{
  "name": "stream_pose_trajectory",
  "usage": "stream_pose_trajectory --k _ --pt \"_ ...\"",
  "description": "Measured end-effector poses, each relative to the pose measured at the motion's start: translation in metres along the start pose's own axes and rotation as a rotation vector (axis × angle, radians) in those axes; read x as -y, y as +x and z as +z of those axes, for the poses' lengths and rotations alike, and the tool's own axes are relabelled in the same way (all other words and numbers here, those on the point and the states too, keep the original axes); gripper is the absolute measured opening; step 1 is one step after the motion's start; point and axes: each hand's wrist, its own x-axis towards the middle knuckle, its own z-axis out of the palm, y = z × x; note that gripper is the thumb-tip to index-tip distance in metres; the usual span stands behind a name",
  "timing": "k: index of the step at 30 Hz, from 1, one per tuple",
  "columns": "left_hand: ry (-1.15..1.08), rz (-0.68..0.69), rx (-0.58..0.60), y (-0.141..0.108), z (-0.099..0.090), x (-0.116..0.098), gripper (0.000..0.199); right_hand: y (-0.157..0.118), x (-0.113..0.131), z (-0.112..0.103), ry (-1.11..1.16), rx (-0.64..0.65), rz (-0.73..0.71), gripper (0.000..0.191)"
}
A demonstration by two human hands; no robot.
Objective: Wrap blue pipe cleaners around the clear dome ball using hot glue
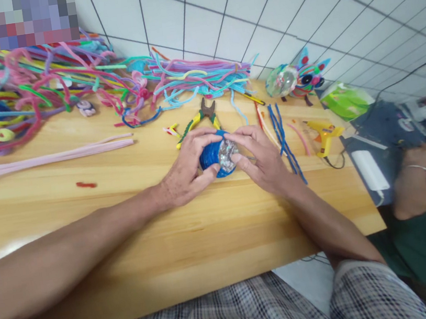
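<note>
**Blue-wrapped piece (209,156) bridged between left hand (186,176) and right hand (269,165), silver face (228,157) toward the right**

The wooden table (185,242) spans the view, with heaped pipe cleaners (201,76) along its far side; another person's forearm (411,189) is off past the right end, well apart from the work. Both hands meet over the middle of the table, each touching the piece, so neither is nearer; the left is curved round the blue side, fingers over the far edge and thumb along the near one; the right is partly spread, fingertips at the far edge and thumb against the silver face, so that the piece is pinched between the two hands.

Beyond the piece and just beside it lie the pliers (208,108), jaws pointing away from the person; to the right of the right hand are blue stems (282,139), and farther right a yellow glue gun (324,136).

The outline of the piece is nearly round, with no plain long axis; its coiled wall is on the left hand's side, and the axis through the coils seems to run roughly from one hand to the other; whether its underside touches the table, I cannot tell.
</note>
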Motion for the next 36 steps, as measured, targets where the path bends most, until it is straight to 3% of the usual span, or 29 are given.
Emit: stream_pose_trajectory --k 19,26,36 --pt "-0.010 -0.004 0.022 0.0023 -0.0012 0.0021 0.049 0.0006 -0.0015 0.0033 0.004 -0.026 0.031 0.042" --pt "-0.059 -0.012 0.010 0.0032 -0.0052 -0.0008 0.038 0.0003 0.0019 0.0052 -0.013 -0.054 -0.035 0.042" --pt "-0.126 -0.045 -0.002 0.0047 -0.0034 0.0028 0.037 -0.0012 0.0017 0.0050 -0.022 -0.042 -0.014 0.042"
